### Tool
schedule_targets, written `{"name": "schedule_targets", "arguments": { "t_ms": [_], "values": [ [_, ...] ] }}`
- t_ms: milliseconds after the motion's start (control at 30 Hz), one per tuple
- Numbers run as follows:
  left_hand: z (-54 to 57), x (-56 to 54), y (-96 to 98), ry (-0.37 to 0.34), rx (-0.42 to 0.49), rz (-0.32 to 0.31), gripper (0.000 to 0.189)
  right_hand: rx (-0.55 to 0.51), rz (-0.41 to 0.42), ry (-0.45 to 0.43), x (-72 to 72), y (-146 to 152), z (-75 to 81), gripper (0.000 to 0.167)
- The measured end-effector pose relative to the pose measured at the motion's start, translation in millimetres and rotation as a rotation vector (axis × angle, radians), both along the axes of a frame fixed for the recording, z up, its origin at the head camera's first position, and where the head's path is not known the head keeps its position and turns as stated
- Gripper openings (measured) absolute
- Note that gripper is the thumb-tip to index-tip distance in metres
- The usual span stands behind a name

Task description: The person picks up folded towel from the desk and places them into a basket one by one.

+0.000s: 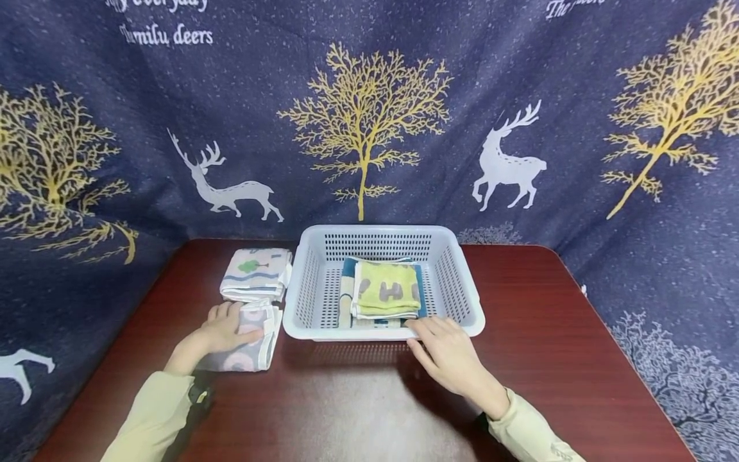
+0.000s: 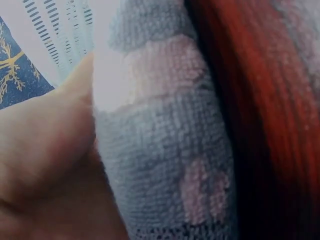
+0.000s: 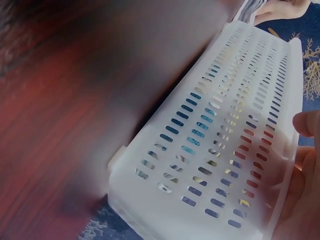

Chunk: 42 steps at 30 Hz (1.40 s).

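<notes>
And there it was: the left hand (image 1: 215, 335) had the grey-and-pink towel (image 1: 245, 356), thumb across the top, fingers bent at the far left edge, a narrow grip, though some of the fingers were out of sight. The relation that counted was just to the right of that grip and a touch beyond it: the basket (image 1: 381, 334), its near left corner right beside the towel, so close you couldn't tell if they touched. Its long axis ran crosswise, left to right; the towel's, half covered, couldn't be read. The left hand was plainly nearer the towel.

Over to the right hand (image 1: 447, 353), and it had the basket's near wall, pinching the rim right of its middle, thumb outside and fingers over into the basket. Just beyond those fingers and a little left sat the yellow-green towel (image 1: 387, 289), stacked on a blue-and-beige towel (image 1: 347, 295). Back on the left, just past the fingertips, lay the white towel (image 1: 256, 276) with its green tree, and on this side of both grips spread the red-brown table (image 1: 375, 398)!
</notes>
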<state>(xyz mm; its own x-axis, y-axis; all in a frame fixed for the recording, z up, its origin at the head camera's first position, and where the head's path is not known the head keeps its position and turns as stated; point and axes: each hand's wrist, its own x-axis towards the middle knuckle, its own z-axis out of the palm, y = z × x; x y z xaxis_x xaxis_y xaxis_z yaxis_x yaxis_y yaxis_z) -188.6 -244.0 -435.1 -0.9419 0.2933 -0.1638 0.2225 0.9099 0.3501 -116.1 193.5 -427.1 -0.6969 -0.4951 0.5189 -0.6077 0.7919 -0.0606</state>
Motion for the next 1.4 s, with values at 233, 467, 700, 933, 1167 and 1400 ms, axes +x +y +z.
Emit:
{"name": "schedule_targets", "arguments": {
  "t_ms": [233,467,700,933,1167,1400],
  "values": [
    [-16.7,0.4,-6.7,0.026,0.034,-0.002,0.092,0.01,-0.002,-0.01,0.8,1,-1.0,0.03],
    [-13.6,7.4,-5.0,0.016,0.08,0.022,0.092,0.002,0.006,0.018,-1.9,2,-0.3,0.031],
    [-9.8,15.6,-2.7,0.043,0.055,0.041,0.09,-0.008,-0.001,0.025,-4.0,2,-3.2,0.032],
    [-11.6,29.8,-3.4,-0.01,0.013,0.103,0.092,-0.006,-0.008,0.03,-3.5,1,-3.7,0.032],
    [-1.4,42.1,1.3,-0.038,-0.007,0.115,0.087,-0.004,-0.009,0.026,-2.8,0,-3.9,0.033],
    [7.9,49.8,5.0,-0.056,-0.029,0.105,0.085,-0.005,-0.01,0.04,-3.0,1,-5.5,0.031]
  ]
}}
